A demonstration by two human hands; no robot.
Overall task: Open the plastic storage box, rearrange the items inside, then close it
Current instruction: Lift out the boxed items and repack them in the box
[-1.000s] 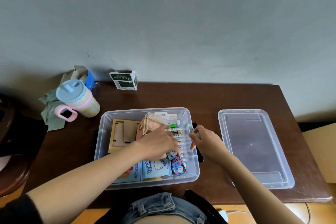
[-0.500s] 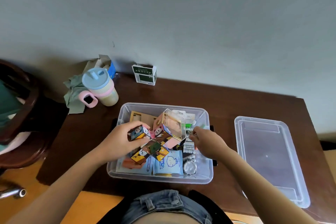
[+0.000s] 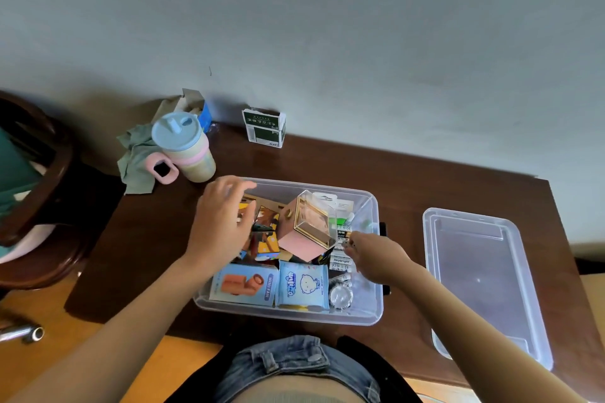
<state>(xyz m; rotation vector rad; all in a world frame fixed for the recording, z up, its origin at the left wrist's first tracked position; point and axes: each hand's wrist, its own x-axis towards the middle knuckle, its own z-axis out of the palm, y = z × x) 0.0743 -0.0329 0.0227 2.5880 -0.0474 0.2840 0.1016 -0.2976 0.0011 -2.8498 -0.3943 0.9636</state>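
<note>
Brown table (image 3: 425, 180) under open storage box (image 3: 370, 321). Left hand (image 3: 219, 226) spread loose over picture cubes (image 3: 266, 239), gripping nothing. Right hand (image 3: 376, 255) pinched tubes (image 3: 340, 260) inside box. Lid (image 3: 484, 285) lay right of box.

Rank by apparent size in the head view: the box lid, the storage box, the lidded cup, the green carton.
1. Storage box and box lid: look alike, unsure.
2. Lidded cup.
3. Green carton, though it stands farther away.

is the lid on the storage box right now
No, the lid lies flat on the table to the right of the open storage box.
</note>
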